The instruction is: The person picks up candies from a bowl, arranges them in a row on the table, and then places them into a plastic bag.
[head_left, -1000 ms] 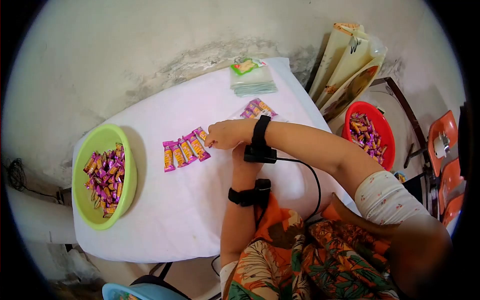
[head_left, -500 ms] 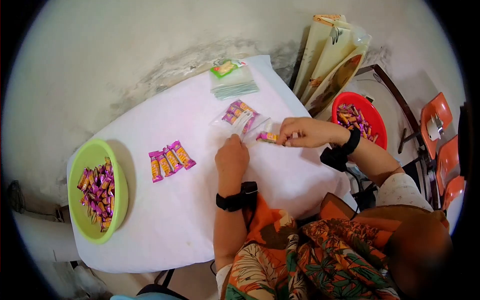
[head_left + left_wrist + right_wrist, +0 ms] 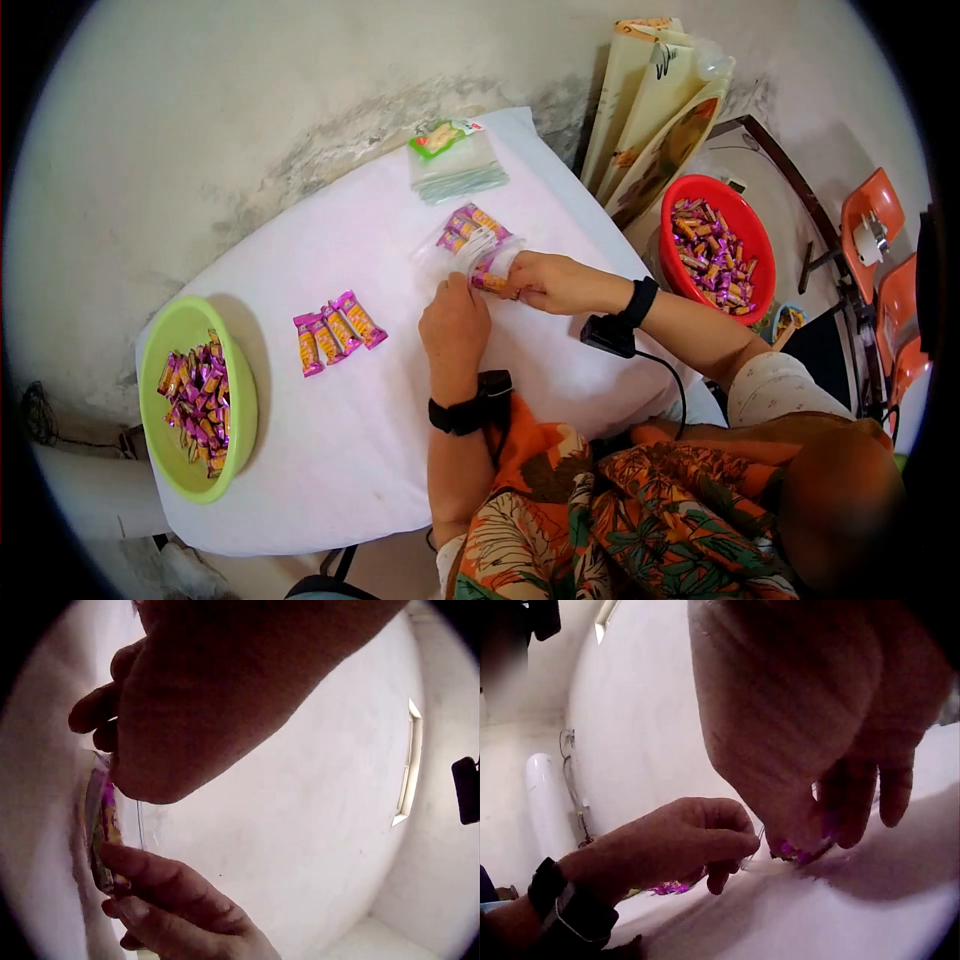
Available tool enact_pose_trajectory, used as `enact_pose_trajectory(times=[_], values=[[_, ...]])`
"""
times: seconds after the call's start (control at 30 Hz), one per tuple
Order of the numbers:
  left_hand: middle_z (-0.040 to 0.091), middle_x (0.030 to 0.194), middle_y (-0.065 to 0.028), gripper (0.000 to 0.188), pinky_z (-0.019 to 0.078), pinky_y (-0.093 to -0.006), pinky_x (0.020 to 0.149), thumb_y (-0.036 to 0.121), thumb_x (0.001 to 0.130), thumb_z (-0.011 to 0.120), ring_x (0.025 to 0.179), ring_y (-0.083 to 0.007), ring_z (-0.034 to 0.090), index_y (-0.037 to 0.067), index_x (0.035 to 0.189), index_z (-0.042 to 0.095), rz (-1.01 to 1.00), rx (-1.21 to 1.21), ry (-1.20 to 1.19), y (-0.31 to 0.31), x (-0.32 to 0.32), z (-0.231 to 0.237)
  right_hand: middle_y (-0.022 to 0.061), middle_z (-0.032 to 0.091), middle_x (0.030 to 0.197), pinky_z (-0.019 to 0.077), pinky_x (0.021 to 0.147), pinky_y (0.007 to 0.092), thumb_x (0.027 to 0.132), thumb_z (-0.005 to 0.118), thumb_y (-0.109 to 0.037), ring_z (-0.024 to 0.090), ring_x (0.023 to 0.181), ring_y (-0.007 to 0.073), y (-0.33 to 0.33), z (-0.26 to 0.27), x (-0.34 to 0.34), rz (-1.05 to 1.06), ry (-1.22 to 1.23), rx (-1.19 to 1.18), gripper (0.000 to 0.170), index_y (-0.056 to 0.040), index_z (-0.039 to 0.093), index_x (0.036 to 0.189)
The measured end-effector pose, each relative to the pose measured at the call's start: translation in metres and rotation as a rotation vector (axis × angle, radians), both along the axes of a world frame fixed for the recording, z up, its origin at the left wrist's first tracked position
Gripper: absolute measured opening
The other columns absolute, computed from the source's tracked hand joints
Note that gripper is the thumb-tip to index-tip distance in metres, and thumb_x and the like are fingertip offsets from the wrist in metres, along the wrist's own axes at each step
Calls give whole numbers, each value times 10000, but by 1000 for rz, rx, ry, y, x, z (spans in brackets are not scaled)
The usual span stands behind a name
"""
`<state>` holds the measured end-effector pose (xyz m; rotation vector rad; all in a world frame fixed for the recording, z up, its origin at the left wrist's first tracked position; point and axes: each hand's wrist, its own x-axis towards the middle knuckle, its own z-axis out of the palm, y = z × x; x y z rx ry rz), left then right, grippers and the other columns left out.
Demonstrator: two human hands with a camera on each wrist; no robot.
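Observation:
A clear plastic bag (image 3: 432,258) lies on the table with several purple-and-yellow wrapped snack bars (image 3: 466,224) inside it. My left hand (image 3: 455,325) pinches the edge of the bag's mouth between thumb and fingers. At that mouth, my right hand (image 3: 560,284) grips another wrapped snack bar (image 3: 488,281), which partly overlaps the clear plastic. The right wrist view shows a purple wrapper end (image 3: 799,853) under the right fingertips, with the left hand (image 3: 697,832) close beside it. To the left, several matching bars (image 3: 340,333) lie side by side in a row.
A green basin (image 3: 150,400) of wrapped bars stands at the table's left end. Flat clear bags (image 3: 458,178) are stacked at the back. Off the right edge sits a red basin (image 3: 768,250) with more bars, near orange chairs (image 3: 868,215). Rolled sheets (image 3: 640,110) lean on the wall.
My right hand, first reaching across my left to the row, took one bar, swung right, then brought it back left to the bag's mouth. My left hand now holds the bag's edge.

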<state>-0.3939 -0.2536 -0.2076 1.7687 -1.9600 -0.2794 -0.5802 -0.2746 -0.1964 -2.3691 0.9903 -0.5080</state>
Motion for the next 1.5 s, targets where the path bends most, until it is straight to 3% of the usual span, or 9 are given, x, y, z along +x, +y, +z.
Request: enact_pose_trajectory(times=[0.2,0.4,0.47,0.67,0.87,1.07,1.2,1.27,1.5], values=[[626,833,-163,145,486,-473,629,198,858,527,728,-379,611,57,879,547,-27,-18,-5,1,-1,1,127,616,947,493,780,345,776,558,18,612,881,274,1,-1,-4,-33,-121,71,217,-59,678,939],[637,847,-148,143,480,-470,669,182,850,512,764,-369,610,58,880,578,-63,65,-6,3,4,-2,130,624,943,496,782,366,786,561,4,619,849,289,-3,-25,19,-85,-359,34,285,-50,621,1059],[640,857,-144,141,479,-465,662,181,841,519,771,-358,613,60,857,591,-69,43,23,2,6,-5,128,624,933,494,760,385,780,613,-53,612,829,296,3,-23,20,-258,-99,-190,358,-73,574,1135],[641,863,-141,153,476,-465,663,188,840,522,783,-357,615,63,879,601,-89,96,-26,2,5,-2,62,572,949,408,749,363,772,645,-202,545,915,229,3,-8,25,-219,254,-492,337,-122,583,1093],[641,878,-142,160,473,-479,681,182,835,521,797,-362,612,67,914,598,-97,102,-10,1,6,-7,43,532,966,360,802,389,740,640,-189,494,986,216,-22,-14,40,-176,250,-664,265,-126,610,997],[639,874,-146,158,477,-472,676,172,834,517,794,-361,612,60,914,595,-87,107,-25,1,5,-4,43,517,919,343,868,418,722,639,-174,493,981,218,-33,-17,46,-55,103,-733,173,-123,625,886],[637,859,-149,150,478,-471,666,171,835,516,780,-364,611,59,892,598,-88,73,-17,2,5,-5,45,526,936,323,918,450,714,642,-166,496,998,226,-43,-23,50,-61,171,-642,161,-121,617,866],[637,844,-149,143,477,-472,659,174,835,519,767,-366,611,59,860,600,-76,56,-14,1,6,-6,64,528,1080,318,948,506,668,698,-150,479,1112,243,-49,-27,51,-99,288,-472,280,-151,593,928],[636,854,-148,134,477,-468,665,177,834,525,776,-361,611,58,854,583,-65,60,-44,1,9,-8,62,528,1098,280,1007,562,678,708,-138,457,1140,257,-42,-10,27,-161,299,-447,333,-140,577,985]])
